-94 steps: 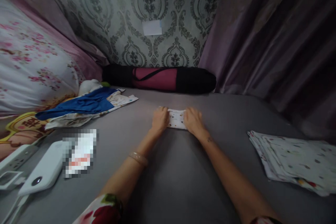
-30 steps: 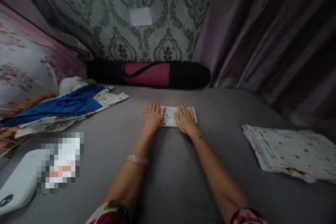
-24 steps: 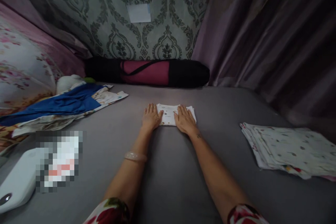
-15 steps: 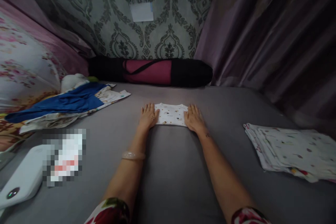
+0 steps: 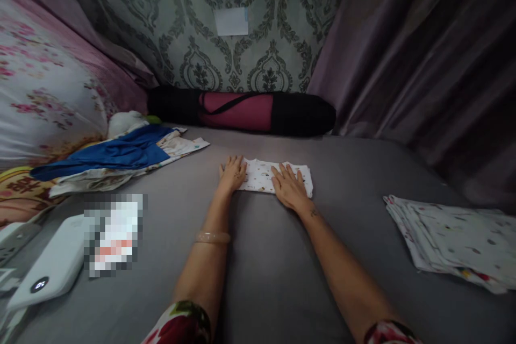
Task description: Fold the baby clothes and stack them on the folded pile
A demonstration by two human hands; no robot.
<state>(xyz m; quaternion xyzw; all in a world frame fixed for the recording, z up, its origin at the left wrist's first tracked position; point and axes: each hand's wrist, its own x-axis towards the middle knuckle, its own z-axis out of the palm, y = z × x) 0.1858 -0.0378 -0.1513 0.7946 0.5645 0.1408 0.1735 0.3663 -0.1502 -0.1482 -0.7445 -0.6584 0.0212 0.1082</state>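
A small white printed garment (image 5: 260,174), folded into a flat strip, lies on the grey bed sheet (image 5: 258,258). My left hand (image 5: 234,173) rests at its left end, fingers outstretched and partly over the edge. On the right part of the strip my right hand (image 5: 289,187) lies flat with its fingers spread. The cloth reaches out past that hand on the right. Neither hand grips it. Part of the cloth is hidden under my hands.
At the right sits a stack of folded printed clothes (image 5: 455,239). Blue and white clothes (image 5: 121,153) lie loose at the left, by a floral pillow (image 5: 48,80). A white power bank (image 5: 60,260) is near left. A black and pink bag (image 5: 237,110) lies along the wall.
My right hand has moved from the garment's right end onto its top, and more cloth shows to the right. My left hand stays at the left end. The view has shifted slightly.
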